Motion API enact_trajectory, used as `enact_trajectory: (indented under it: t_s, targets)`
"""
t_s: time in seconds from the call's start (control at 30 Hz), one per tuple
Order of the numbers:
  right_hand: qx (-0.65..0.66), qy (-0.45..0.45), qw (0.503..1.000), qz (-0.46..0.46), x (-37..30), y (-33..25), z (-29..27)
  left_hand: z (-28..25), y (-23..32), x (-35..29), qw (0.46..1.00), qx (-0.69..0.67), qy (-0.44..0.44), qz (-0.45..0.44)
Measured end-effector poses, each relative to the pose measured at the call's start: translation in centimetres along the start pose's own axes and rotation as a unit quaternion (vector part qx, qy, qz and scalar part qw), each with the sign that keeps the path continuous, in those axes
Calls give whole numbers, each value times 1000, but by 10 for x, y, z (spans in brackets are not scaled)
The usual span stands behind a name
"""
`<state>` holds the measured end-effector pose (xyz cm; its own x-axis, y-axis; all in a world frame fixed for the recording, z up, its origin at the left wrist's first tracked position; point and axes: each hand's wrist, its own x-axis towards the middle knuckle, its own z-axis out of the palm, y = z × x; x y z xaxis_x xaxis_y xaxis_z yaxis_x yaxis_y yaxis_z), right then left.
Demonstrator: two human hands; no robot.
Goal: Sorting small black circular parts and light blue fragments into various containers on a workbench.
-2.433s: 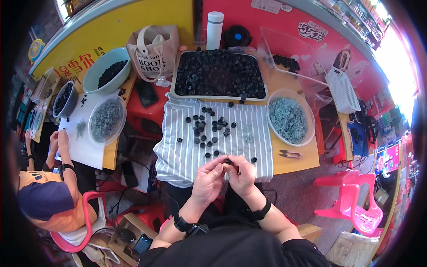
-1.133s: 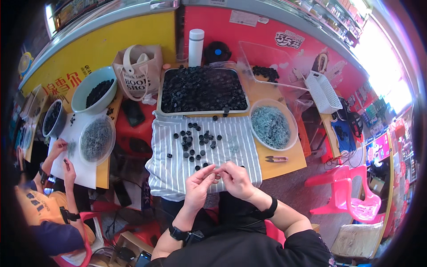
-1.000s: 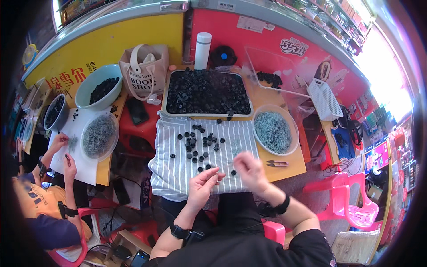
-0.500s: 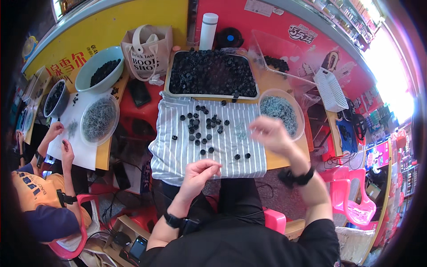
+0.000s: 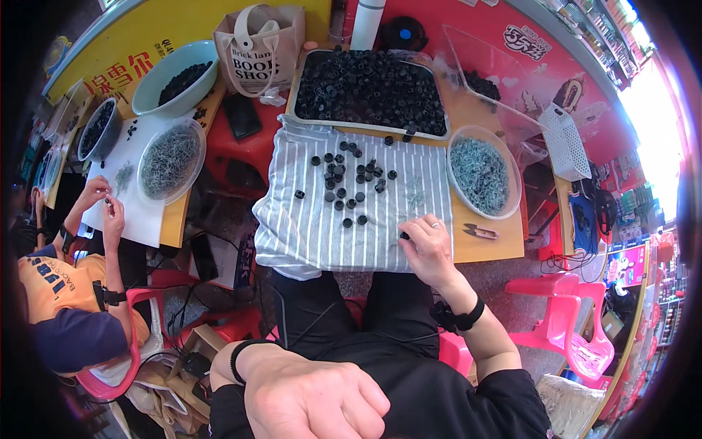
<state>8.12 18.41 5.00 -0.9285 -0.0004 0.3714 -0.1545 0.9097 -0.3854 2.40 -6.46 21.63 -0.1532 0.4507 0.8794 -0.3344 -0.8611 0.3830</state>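
My right hand (image 5: 430, 249) is at the near right part of a grey striped cloth (image 5: 292, 234), its fingers bent together round a small round black cap (image 5: 404, 235) at the fingertips. My left hand (image 5: 314, 399) is raised close in front of me, back of the hand up, fingers curled under; what they hold, if anything, is hidden. Several loose black caps (image 5: 340, 170) lie across the middle of the cloth. Beside them is a small pile of thin greenish pieces (image 5: 416, 196). A clear round bowl (image 5: 515, 197) at the right is full of similar pieces.
Behind the cloth stands a white-rimmed tray (image 5: 365, 129) heaped with black caps. Thread snips (image 5: 481, 232) lie on the table at right. A canvas bag (image 5: 256, 55) and a white bottle (image 5: 367, 25) stand farther back. At left, a co-worker's hands (image 5: 102, 199) work beside another bowl (image 5: 199, 157).
My left hand has come back from the cloth's near edge towards me and up. My right hand has moved from beside the bowl down to the cap. The view has shifted, uncovering the snips.
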Motion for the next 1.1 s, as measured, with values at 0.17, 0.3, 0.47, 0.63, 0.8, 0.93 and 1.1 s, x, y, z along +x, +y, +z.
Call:
enact_trajectory:
  t_s: [0.17, 0.3, 0.47, 0.63, 0.8, 0.93, 1.1]
  targets:
    - [33, 42, 999, -13, 8, -16, 15, 0, -5, -1, 999, -29, -15, -2]
    - [68, 67, 995, -28, 17, -22, 22, -1, -5, -3, 1000, 0, -1, -13]
    - [40, 125, 990, 55, 15, 8, 7, -4, -2, 3, 1000, -23, 20, -7]
    - [-11, 95, 995, 11, 17, 15, 11, -11, -2, 2, 999, -22, -29, -5]
    - [-73, 81, 993, -36, 11, 22, 9, -49, -3, -31, 988, 113, -25, -99]
    - [-99, 55, 987, -110, 15, 18, 5, -66, -18, -83, 680, 584, 259, -360]
    - [-51, 64, 993, -87, 15, 26, 5, -96, -52, -119, 617, 682, 232, -317]
